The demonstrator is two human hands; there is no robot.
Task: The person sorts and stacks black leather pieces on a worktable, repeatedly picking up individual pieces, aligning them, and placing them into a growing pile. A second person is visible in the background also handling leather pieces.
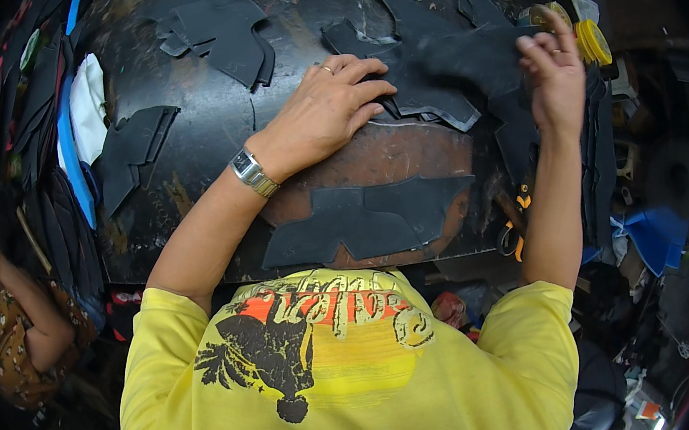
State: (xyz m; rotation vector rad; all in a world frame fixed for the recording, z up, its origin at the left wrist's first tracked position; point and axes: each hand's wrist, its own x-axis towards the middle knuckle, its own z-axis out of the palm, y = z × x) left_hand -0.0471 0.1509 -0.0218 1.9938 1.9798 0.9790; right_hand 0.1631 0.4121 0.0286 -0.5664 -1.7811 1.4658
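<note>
Pressing my left hand (331, 104) flat, fingers spread and gripping nothing, I pin a dark grey cut piece of sheet material (424, 97) to the black, worn worktop (204, 116), a metal watch (253, 173) on that wrist. My right hand (554, 73) is raised at the far right edge of the same pile, fingers pinched on the upper end of another dark, limp cut piece (487, 58); how firmly it grips I cannot tell. The pinned piece lies at the far middle of the worktop, just past a bare brown patch (401, 158).

As I judge it, the risk is slippage: the pieces overlap, so pulling one up could drag its neighbours out of order, and if my flat hand lifts early the stack beneath may shift. The yellow round lidded container (591, 41), just beside my right hand, could be knocked.

Nearer me a larger dark shaped cutout (369, 222) lies across the brown patch. More cut pieces are heaped at the far left (222, 26), and one lies alone at the left (133, 151). Orange-handled scissors (515, 229) sit at the right edge, partly hidden by my forearm. Another person in a brown patterned top (13, 331) is low on the left, well apart
</note>
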